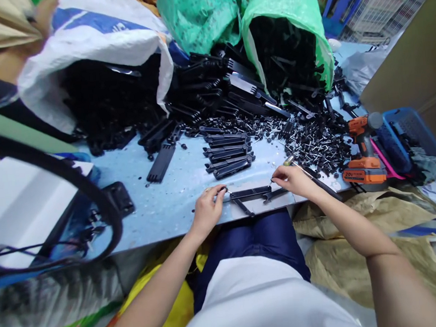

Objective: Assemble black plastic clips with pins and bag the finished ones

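Note:
At the table's front edge, my left hand (208,209) pinches a small black-headed screw at the left end of a long black plastic bar (250,193). My right hand (293,180) pinches another such screw, its silver shank showing over the bar's right end. A short black arm (242,207) slants toward me from the left end. On the right, a black piece with a forked tip (274,195) lies against the bar. Behind them rests a stack of similar black assemblies (230,155). A hammer-like tool with a dark handle (322,183) lies under my right forearm.
Black-headed screws (319,144) are heaped at the right, beside an orange cordless drill (364,153) and a blue basket (412,137). White (93,42) and green (285,9) sacks spill black parts at the back. A black curved tube (111,211) stands at the left.

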The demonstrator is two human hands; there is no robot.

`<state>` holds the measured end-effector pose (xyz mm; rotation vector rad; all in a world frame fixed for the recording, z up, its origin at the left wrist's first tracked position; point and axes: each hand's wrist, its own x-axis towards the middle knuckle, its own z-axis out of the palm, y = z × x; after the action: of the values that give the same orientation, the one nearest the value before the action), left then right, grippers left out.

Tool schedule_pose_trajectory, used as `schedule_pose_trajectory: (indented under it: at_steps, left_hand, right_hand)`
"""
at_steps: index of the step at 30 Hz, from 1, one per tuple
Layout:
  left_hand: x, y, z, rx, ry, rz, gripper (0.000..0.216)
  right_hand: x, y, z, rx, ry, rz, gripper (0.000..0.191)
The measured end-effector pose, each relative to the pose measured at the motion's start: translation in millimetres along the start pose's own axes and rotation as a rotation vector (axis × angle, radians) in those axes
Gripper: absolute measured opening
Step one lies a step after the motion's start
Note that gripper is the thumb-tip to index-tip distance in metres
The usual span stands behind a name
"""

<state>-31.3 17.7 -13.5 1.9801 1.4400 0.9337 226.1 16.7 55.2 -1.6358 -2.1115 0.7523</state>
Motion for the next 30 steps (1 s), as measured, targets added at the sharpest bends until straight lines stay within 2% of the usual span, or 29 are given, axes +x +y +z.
schedule_pose_trajectory:
  at_steps: [4, 9, 13, 16, 19, 21, 25, 27, 30]
  left_hand:
    - [-2.7, 0.5, 0.5, 0.117, -0.056, 0.143, 0.027]
    - [-11.4, 2.3, 9.2, 0.331, -0.055, 0.288, 0.030]
    - [-17.4, 5.4, 15.2, 0.480, 0.019, 0.308, 0.030]
    - [-13.6, 16.0, 20.9, 0.503, 0.052, 0.356, 0.030]
    - [-3.4, 32.9, 34.0, 0.422, -0.088, 0.480, 0.030]
    - [3.0, 42.0, 45.6, 0.412, -0.214, 0.500, 0.036]
    - [11.7, 40.0, 64.4, 0.419, -0.431, 0.544, 0.044]
    - [15.0, 30.3, 68.2, 0.375, -0.455, 0.623, 0.041]
    - [18.4, 16.5, 66.6, 0.339, -0.394, 0.672, 0.037]
  right_hand:
    - [-6.2, -3.7, 3.4, -0.063, -0.023, -0.031, 0.006]
    - [-10.2, -1.9, 13.7, -0.287, 0.007, -0.176, 0.012]
    - [-13.0, 3.6, 20.9, -0.413, 0.019, -0.263, 0.014]
    - [-16.2, 10.1, 27.8, -0.412, 0.077, -0.308, 0.016]
    - [-22.9, 15.0, 37.9, -0.363, 0.138, -0.323, 0.018]
    - [-28.3, 17.2, 44.3, -0.344, 0.145, -0.334, 0.019]
    - [-37.1, 20.0, 49.1, -0.374, 0.132, -0.338, 0.024]
    - [-40.4, 19.5, 48.0, -0.387, 0.108, -0.328, 0.032]
    - [-41.9, 19.0, 46.2, -0.377, 0.047, -0.328, 0.041]
